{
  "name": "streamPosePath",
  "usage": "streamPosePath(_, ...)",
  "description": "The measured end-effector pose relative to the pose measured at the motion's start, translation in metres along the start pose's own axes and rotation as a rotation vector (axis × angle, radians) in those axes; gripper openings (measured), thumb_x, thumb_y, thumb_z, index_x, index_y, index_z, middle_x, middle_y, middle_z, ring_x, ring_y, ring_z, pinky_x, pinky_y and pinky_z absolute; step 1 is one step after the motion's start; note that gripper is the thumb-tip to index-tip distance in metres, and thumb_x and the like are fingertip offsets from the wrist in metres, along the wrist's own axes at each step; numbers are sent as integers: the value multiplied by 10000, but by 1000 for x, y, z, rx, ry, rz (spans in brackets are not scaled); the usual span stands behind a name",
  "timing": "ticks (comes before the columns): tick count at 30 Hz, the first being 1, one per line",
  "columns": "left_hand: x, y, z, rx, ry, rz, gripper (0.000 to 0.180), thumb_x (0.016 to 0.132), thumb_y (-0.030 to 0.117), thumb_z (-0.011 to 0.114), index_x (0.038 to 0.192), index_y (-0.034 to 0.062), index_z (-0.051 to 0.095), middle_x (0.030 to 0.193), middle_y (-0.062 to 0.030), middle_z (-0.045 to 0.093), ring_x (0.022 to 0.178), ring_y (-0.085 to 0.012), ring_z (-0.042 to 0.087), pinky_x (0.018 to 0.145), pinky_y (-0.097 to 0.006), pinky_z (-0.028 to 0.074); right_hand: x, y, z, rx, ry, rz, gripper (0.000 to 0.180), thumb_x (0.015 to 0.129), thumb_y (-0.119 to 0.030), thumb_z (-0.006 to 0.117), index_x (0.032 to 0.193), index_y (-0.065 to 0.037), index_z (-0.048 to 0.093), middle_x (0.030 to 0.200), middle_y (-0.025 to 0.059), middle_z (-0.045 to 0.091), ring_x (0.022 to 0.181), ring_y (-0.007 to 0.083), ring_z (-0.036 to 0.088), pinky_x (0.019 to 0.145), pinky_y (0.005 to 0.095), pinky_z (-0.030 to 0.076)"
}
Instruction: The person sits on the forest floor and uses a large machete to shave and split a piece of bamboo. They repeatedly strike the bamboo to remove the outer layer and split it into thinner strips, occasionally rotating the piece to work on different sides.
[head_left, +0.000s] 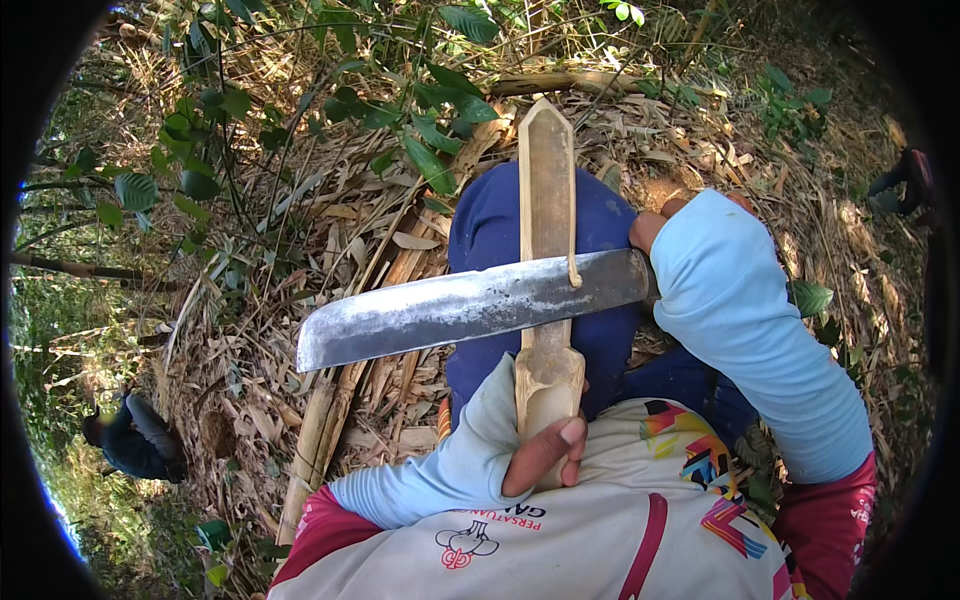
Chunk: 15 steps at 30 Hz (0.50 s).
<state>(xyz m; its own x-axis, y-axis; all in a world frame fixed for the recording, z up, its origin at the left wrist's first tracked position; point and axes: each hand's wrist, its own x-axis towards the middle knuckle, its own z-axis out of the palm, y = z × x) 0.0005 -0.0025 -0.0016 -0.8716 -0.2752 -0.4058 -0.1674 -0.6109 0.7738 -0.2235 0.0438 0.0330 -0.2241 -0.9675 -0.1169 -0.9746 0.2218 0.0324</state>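
Note:
My left hand (545,458), in a light blue sleeve glove, is closed round the lower end of a pale carved wooden piece (547,215). That piece stands lengthwise ahead of me, with a pointed far tip, a narrowed neck and a scooped, wider part by my thumb. Across it lies the broad steel blade of a machete (470,305), its squared tip toward the left. My right hand (655,225), mostly covered by the blue sleeve, grips the machete at its right end; the handle is hidden. A thin curled shaving (574,270) hangs from the wood's right edge at the blade.
My knee in dark blue trousers (490,215) is under the wood and blade. Dry leaves and bamboo litter (390,250) cover the ground. A split bamboo length (315,440) lies at left. Leafy plants (430,120) grow ahead. Another person (140,440) sits at far left.

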Motion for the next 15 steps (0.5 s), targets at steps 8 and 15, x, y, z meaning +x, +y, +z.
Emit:
streamPosePath(8, 1, 1, 0, -3, -9, 1, 352, 932, 23, 534, 1207, 28, 314, 750, -130, 580, 600, -207, 621, 602, -341, 528, 4, 12, 2, -11, 11, -65, 201, 906, -228, 511, 1042, -132, 624, 826, 97, 682, 753, 324, 664, 677, 462, 495)
streamPosePath(15, -4, -3, -2, 14, 2, -27, 350, 932, 27, 550, 1205, 25, 330, 741, -130, 576, 591, -200, 611, 587, -340, 521, 75, 61, 7, 101, -117, 371, 237, 847, -177, 594, 1068, -92, 609, 842, 113, 679, 742, 283, 655, 682, 420, 500)
